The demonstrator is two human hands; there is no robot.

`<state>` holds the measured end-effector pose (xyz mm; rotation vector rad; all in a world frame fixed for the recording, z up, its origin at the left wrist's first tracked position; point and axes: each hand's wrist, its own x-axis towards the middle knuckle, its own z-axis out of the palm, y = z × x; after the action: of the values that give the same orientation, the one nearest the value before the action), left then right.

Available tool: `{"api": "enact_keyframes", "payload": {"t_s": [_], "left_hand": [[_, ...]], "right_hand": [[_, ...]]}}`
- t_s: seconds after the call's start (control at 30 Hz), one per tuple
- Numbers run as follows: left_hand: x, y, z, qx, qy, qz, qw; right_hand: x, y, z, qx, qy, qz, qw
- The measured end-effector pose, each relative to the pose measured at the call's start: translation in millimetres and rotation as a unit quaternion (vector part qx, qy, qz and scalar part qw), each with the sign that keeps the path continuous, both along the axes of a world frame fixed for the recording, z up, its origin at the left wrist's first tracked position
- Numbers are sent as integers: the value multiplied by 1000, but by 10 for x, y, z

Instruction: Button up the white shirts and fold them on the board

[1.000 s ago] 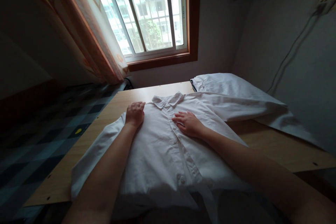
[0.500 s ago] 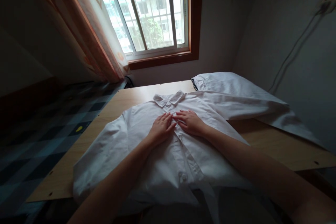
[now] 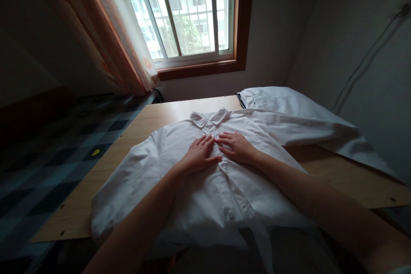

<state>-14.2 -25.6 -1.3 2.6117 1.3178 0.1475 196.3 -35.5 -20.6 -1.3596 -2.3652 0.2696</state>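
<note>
A white button-up shirt (image 3: 180, 188) lies front side up, with its collar (image 3: 209, 117) towards the window. My left hand (image 3: 199, 154) rests flat on the chest, fingers stretched out and thumb pointing right along the button placket. Opposite it, my right hand (image 3: 236, 147) lies flat with fingers extended; the fingertips of both hands nearly meet at the placket. Below the hands the front edges part, and a button shows near the hem. One sleeve (image 3: 289, 126) stretches to the right, while the other bends down at the left.
A wooden board (image 3: 128, 137) lies under the shirt. Another white cloth (image 3: 272, 96) sits at its back right. To the left is a checked cloth (image 3: 67, 171). Behind stand a window (image 3: 189, 13) and an orange curtain (image 3: 112, 30); a cord (image 3: 362, 62) hangs on the right wall.
The left thumb has spread away from its fingers, across the placket. Both hands stay flat on the shirt's chest. The camera view has shifted slightly.
</note>
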Motion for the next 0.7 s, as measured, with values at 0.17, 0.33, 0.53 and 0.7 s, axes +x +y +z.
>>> {"api": "enact_keyframes", "payload": {"t_s": [0.17,0.33,0.53,0.7], "left_hand": [[-9,-15,11,-11,14,-2,1000],[-28,-9,6,-13,11,-11,1000],[-36,-23,11,-15,13,-14,1000],[-45,-30,10,-16,17,-20,1000]], "right_hand": [[14,-19,16,3,-14,8,1000],[42,-39,43,-11,-18,22,1000],[100,-26,50,-41,-34,48,997],[167,-7,41,-53,-30,73,995]]}}
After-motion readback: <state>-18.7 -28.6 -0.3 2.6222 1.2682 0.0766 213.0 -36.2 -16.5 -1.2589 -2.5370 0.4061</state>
